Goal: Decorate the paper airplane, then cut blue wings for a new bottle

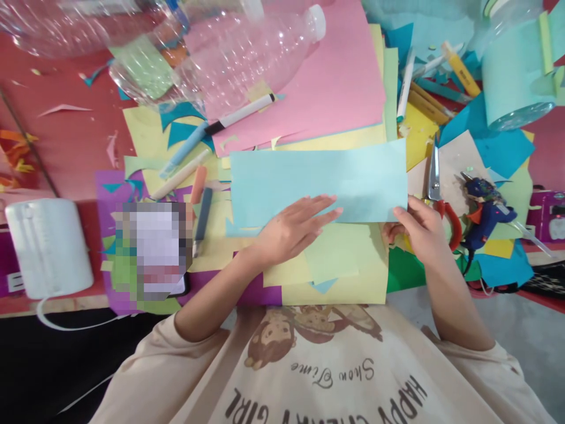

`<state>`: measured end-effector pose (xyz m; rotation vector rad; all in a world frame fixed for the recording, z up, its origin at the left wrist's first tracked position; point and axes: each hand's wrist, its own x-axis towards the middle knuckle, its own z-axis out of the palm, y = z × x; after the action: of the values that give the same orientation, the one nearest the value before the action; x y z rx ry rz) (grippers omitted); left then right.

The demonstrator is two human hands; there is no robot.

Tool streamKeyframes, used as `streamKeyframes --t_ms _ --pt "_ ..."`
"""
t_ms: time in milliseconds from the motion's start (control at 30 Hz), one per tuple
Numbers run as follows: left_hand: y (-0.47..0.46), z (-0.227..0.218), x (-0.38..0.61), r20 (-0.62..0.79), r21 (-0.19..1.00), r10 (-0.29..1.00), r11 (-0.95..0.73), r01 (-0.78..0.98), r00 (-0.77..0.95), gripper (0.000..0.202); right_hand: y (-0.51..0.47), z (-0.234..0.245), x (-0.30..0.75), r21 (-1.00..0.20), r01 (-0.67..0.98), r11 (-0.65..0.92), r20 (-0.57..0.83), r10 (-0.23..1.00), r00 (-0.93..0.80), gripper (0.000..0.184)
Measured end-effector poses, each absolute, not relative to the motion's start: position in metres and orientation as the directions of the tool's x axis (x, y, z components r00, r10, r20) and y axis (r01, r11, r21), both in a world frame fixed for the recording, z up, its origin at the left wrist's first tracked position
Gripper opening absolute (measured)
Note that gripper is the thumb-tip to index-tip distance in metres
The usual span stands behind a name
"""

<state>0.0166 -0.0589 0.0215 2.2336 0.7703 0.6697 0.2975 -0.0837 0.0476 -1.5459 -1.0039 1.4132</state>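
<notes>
A light blue paper strip (318, 176) lies lengthwise from 9 to 3 o'clock, over pale yellow paper (371, 277). At its 6 o'clock edge, the left hand (295, 227) lies palm down with outstretched fingers, gripping nothing, fingertips over the strip. At its 4 o'clock corner, the right hand (421, 229) pinches the strip, thumb on top and the other fingers at or behind the edge.

Just past the right hand, toward 3 o'clock, are red-handled scissors (435, 174), then a blue glue gun (484, 222). Toward 12 o'clock lie pink sheets (348, 94); a white marker (247, 112) with a black cap and a clear bottle (251, 59) are toward 11. Farther out, a paper-wrapped bottle (514, 76) stands at 2 o'clock, while a white device (48, 247) is at 8.
</notes>
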Motion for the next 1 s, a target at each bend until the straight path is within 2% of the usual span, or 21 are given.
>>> streamKeyframes --t_ms 100,167,233,333,433,533,667,833,933,1000 --pt "-0.060 0.022 0.016 0.304 0.361 0.617 -0.780 0.512 0.726 0.051 -0.085 0.046 0.299 -0.944 0.038 -0.327 -0.317 0.936 0.154 0.018" --pt "-0.058 0.025 0.016 0.299 0.226 0.583 -0.813 0.537 0.756 0.057 -0.086 0.045 0.301 -0.962 0.007 -0.274 -0.264 0.931 0.252 0.015" --pt "-0.056 0.027 0.016 0.277 0.167 0.582 -0.813 0.559 0.765 0.063 -0.086 0.045 0.302 -0.979 -0.028 -0.204 -0.201 0.917 0.344 0.012" --pt "-0.050 0.030 0.017 0.209 0.179 0.640 -0.769 0.614 0.740 0.068 -0.083 0.046 0.298 -0.991 -0.070 -0.113 -0.132 0.890 0.436 0.002" --pt "-0.045 0.029 0.021 0.147 0.199 0.689 -0.723 0.661 0.709 0.069 -0.082 0.048 0.290 -0.992 -0.117 -0.041 -0.093 0.870 0.484 0.014" --pt "-0.039 0.027 0.025 0.120 0.183 0.707 -0.706 0.684 0.697 0.066 -0.087 0.048 0.277 -0.978 -0.209 -0.029 -0.121 0.887 0.445 0.022" --pt "-0.033 0.026 0.030 0.068 0.195 0.722 -0.686 0.701 0.688 0.064 -0.100 0.044 0.259 -0.932 -0.278 -0.232 -0.290 0.939 0.186 0.025" --pt "-0.031 0.026 0.032 0.023 0.210 0.745 -0.656 0.725 0.667 0.057 -0.109 0.044 0.253 -0.873 -0.265 -0.409 -0.394 0.912 -0.112 0.010" --pt "-0.031 0.022 0.031 0.039 0.249 0.748 -0.650 0.718 0.663 0.054 -0.107 0.053 0.264 -0.874 -0.049 -0.484 -0.444 0.835 -0.324 0.030" --pt "-0.031 0.019 0.031 0.051 0.293 0.743 -0.650 0.701 0.667 0.053 -0.104 0.060 0.272 -0.892 0.120 -0.437 -0.446 0.798 -0.405 0.036"
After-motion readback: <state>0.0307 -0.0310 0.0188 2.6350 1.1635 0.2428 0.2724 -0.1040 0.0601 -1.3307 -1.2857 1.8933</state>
